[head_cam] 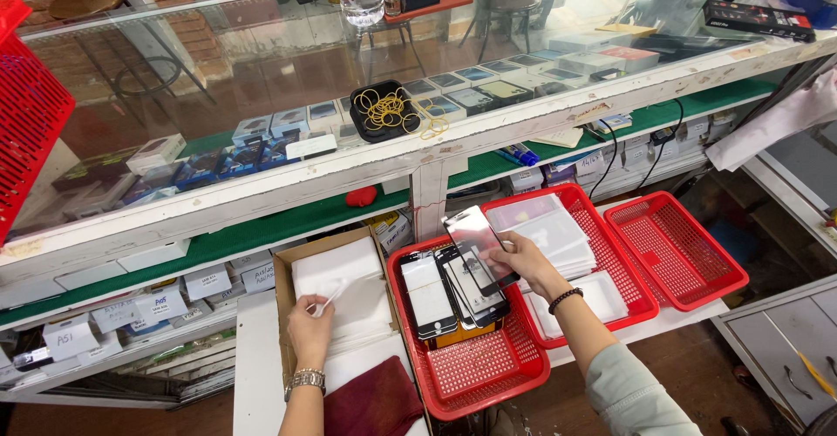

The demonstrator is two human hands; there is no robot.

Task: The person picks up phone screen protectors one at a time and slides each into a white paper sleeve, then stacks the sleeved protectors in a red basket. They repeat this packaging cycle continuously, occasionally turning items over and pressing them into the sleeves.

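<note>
Right hand (523, 260) raised, pinching glass panel (478, 242)

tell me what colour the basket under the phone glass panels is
Red, seen in the head view: the mesh basket holds the glass panels, and the right hand lifts one above it.

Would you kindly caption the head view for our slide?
Right hand lifts a phone screen glass from a red basket; left hand pinches a white sleeve.
</note>
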